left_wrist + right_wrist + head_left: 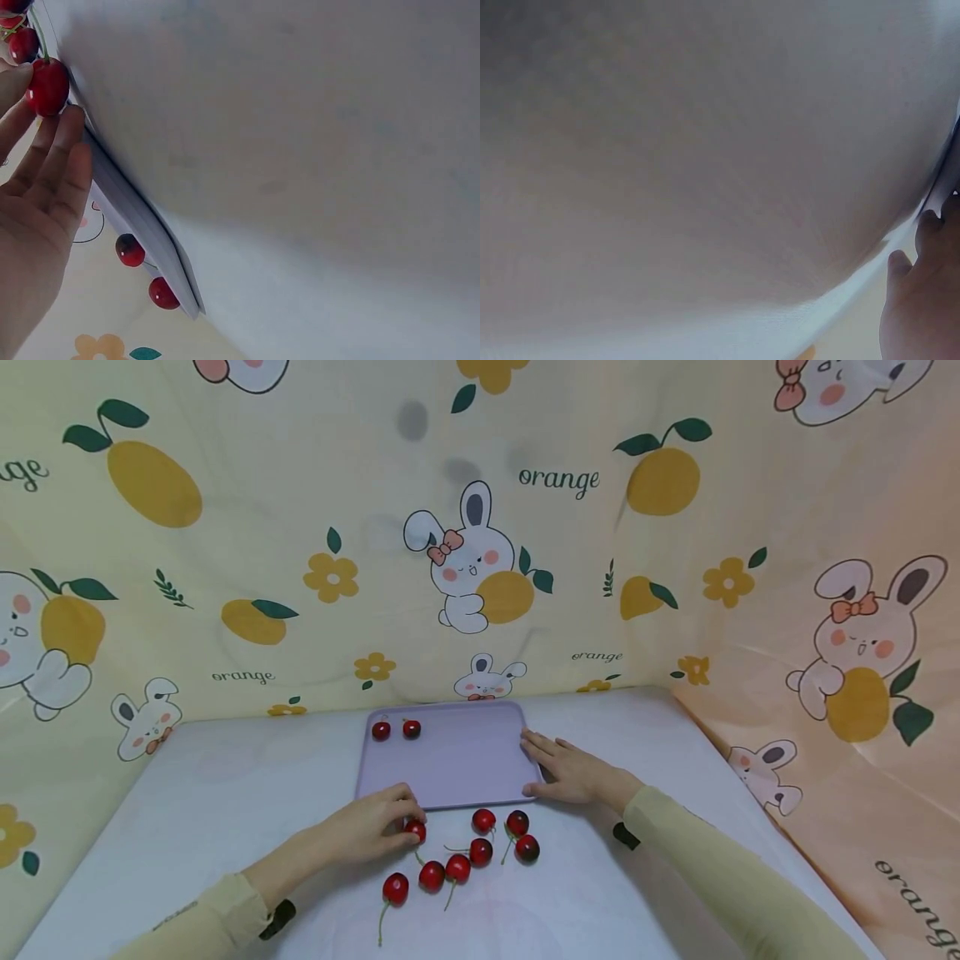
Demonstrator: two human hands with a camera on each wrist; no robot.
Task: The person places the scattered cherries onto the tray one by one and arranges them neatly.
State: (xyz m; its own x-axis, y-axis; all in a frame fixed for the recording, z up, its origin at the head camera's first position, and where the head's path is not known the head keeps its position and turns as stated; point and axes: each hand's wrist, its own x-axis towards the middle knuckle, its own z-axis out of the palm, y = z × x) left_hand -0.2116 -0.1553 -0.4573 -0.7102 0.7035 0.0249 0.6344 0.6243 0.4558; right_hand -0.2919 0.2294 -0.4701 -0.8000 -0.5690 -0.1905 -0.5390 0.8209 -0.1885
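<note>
My left hand [371, 820] pinches a red cherry [417, 833] between thumb and fingertips, at the front left edge of the lilac tray [457, 760]. In the left wrist view this cherry [49, 88] shows its green stem pointing up. Two cherries lie in the tray's far left corner, a left one [381, 732] and a right one [412, 729]. My right hand [573, 772] rests against the tray's right edge, its fingers extended along the rim. In the right wrist view only part of that hand [922, 300] shows, at the lower right.
Several loose cherries with stems lie on the white table [600, 893] in front of the tray, among them a nearest one [395, 889] and a rightmost one [527, 849]. A patterned cloth [337, 485] with rabbits and oranges hangs behind the table and along its sides.
</note>
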